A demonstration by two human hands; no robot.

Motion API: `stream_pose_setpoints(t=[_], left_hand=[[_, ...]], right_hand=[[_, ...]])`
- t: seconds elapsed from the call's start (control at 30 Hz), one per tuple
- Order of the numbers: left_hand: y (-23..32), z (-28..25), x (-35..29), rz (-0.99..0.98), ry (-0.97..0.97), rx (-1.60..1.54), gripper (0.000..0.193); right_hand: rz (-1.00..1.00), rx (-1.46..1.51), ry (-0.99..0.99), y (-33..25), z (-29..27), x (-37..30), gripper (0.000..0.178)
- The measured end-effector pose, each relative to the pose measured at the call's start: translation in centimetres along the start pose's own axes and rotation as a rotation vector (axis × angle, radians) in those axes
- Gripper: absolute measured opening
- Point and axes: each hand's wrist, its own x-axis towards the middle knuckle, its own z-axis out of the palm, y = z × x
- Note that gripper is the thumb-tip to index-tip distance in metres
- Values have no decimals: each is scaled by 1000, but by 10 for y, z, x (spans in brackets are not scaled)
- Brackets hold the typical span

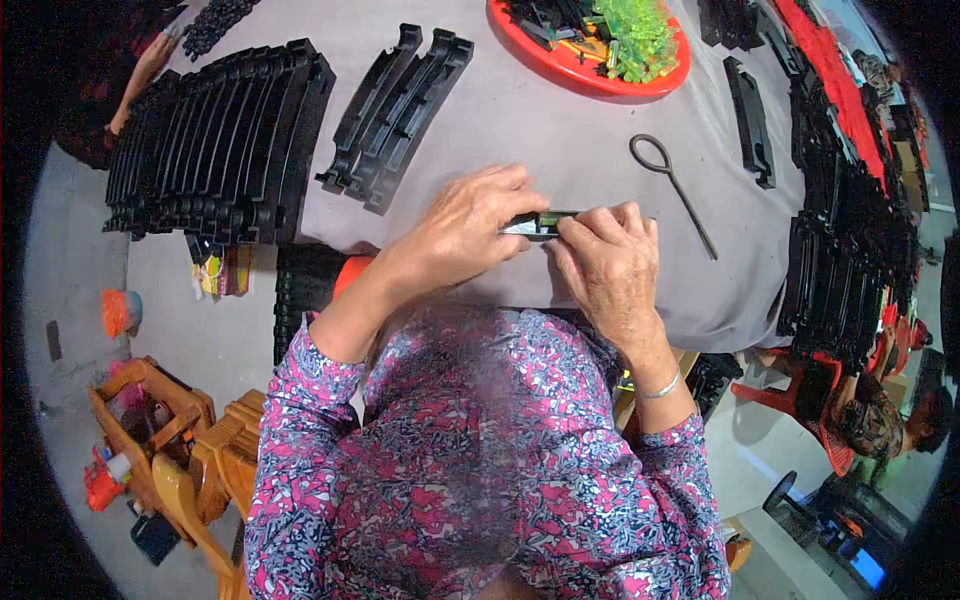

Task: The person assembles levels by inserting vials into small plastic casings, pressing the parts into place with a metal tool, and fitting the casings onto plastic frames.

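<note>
Close to the table's near edge, I hold a narrow black plastic strip (541,224) level between my hands. A bit of green shows inside its channel. My left hand (468,218) is closed round its left end, and my right hand (612,255) presses down with bent fingers at its right end. Fingers cover much of the strip. Two curved black channelled strips (418,115) lie side by side beyond my left hand. To the right of my right hand rests a dark rod with a looped end (680,195).
A red tray (640,93) at the far side holds clear green pieces (637,40) and black ones. Black strips stand in a long row (215,145) at left; more pile up at right (840,285). Another person's forearm (145,78) reaches in far left. A wooden chair (185,480) stands lower left.
</note>
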Motion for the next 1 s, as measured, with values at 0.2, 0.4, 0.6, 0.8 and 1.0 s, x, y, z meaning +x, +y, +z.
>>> stream_pose_setpoints(t=[0.2,0.4,0.6,0.8,1.0], left_hand=[[-6,2,2,7,27,3,40],[-1,1,1,6,37,22,38],[-1,3,1,-7,42,25,38],[-3,2,0,1,41,11,37],[-4,4,-2,-30,-1,13,38]], right_hand=[[-97,52,22,1,17,6,16],[-99,68,-10,-1,12,10,14],[-78,93,17,-2,16,6,13],[-34,248,60,3,10,10,11],[212,595,101,19,-6,34,12]])
